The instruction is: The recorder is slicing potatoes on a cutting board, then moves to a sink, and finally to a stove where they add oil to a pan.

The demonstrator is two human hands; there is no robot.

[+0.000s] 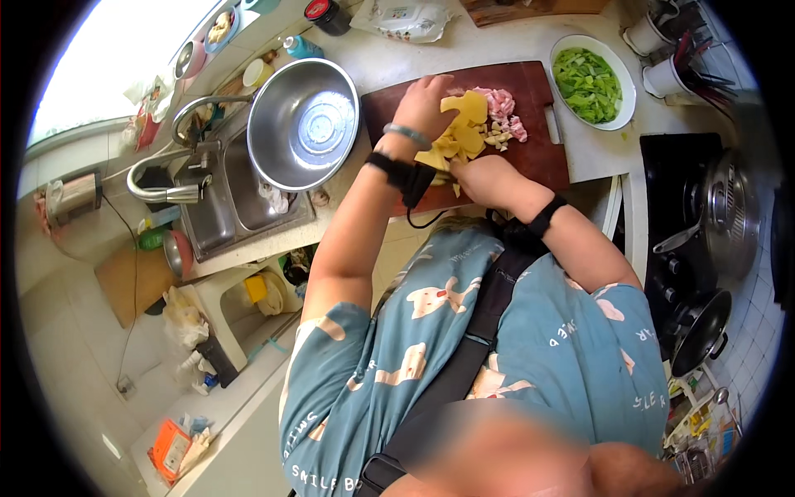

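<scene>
A dark red cutting board [528,93] lies on the counter. Sliced yellow potato [469,112] is heaped at its middle, beside pink raw meat [497,102] and small pale chopped pieces [497,136], perhaps garlic. My left hand [425,109], a bangle on its wrist, is at the left side of the heap, fingers apart, the thumb near the slices. At the heap's near edge is my right hand [487,177], its fingers curled down by the slices; whether it grips anything is hidden. A white bowl of chopped green vegetable [587,84] stands to the board's right.
A large steel basin [267,124] rests partly over the double sink [214,227] at left, near the faucet [164,194]. Behind the board lie a plastic package [404,22] and a dark jar [327,15]. At right are a black stove [664,186], a lidded pan [730,217] and a wok [702,335].
</scene>
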